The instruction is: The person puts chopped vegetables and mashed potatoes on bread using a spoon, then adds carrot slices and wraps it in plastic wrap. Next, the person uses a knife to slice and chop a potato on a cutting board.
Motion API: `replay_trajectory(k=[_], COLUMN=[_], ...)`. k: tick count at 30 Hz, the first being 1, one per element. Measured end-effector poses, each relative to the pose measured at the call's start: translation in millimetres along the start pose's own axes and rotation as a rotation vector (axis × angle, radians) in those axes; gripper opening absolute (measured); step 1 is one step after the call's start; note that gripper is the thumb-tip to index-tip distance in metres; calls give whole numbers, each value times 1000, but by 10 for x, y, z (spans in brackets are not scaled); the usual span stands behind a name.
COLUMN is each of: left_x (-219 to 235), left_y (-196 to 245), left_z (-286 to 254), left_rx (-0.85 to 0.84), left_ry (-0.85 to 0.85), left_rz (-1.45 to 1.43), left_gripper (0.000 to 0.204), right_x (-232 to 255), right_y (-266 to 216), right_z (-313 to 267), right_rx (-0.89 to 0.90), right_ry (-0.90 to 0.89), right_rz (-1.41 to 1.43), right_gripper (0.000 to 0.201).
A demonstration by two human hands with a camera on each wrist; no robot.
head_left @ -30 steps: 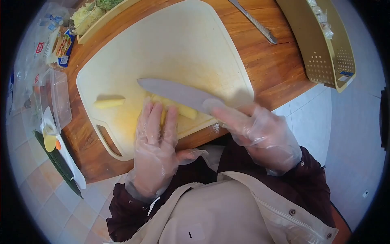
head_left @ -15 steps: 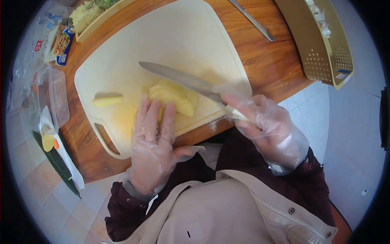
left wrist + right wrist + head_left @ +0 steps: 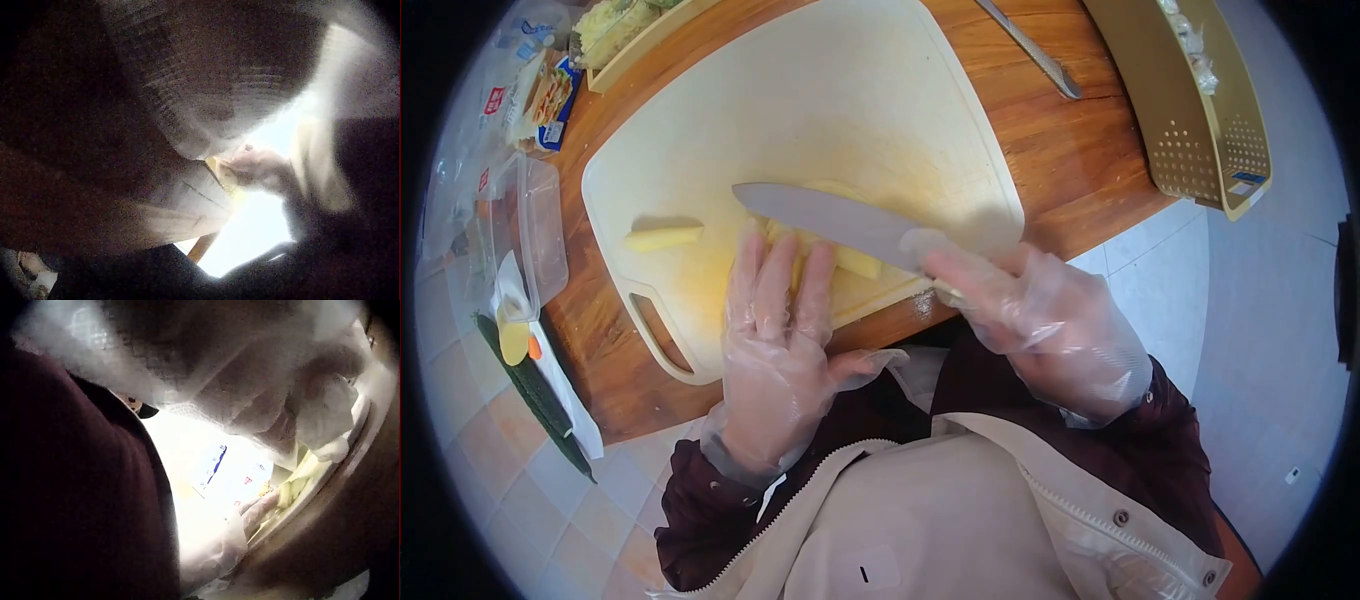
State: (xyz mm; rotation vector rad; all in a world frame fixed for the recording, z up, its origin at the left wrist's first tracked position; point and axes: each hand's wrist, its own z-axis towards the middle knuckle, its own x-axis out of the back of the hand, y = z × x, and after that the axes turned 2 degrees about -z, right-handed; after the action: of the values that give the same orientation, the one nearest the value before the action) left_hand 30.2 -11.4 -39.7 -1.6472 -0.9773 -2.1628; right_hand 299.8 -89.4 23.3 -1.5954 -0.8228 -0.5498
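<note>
A large kitchen knife lies slanted across pale yellow potato slices on a white cutting board. Its handle is in my gloved right hand, mostly covered by the fingers. My left hand, also in a clear plastic glove, rests its extended fingertips on the slices just below the blade, thumb out to the side. The blade hides part of the slices. Apart from them, a single yellow piece sits on the board's left. In the right wrist view the slices show beside the left fingers.
A gold perforated basket stands at the right edge, with a metal utensil near it. Along the left are a clear plastic container, a cucumber and packaging. Grated food sits in a tray at the upper left.
The knife lifted and tilted half a second ago, showing the fanned slices, and is now lowered across them again. My left hand stays at the slices.
</note>
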Motion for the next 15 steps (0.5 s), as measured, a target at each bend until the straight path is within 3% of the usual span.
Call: replay_trajectory(k=[2,5,6,11,14,15], left_x=[28,3,-12,-38,-6,-9], left_y=[45,39,17,-46,-28,-34], left_z=[27,2,-11,-14,15,17], left_rx=[57,61,63,-20,-24,-23], left_ry=[9,24,25,34,43,44], left_rz=[-77,-67,-70,68,71,69], left_gripper=[104,105,105,101,100,100], right_x=[-19,-28,-39,-64,2,57], right_y=[-11,-18,0,116,136,90], right_z=[10,-6,-18,-13,7,-6], right_rx=[67,-25,28,93,162,2], right_ry=[-6,60,85,71,95,106], right_rz=[-74,-81,-182,-336,-43,130], right_gripper=[62,60,58,64,40,38])
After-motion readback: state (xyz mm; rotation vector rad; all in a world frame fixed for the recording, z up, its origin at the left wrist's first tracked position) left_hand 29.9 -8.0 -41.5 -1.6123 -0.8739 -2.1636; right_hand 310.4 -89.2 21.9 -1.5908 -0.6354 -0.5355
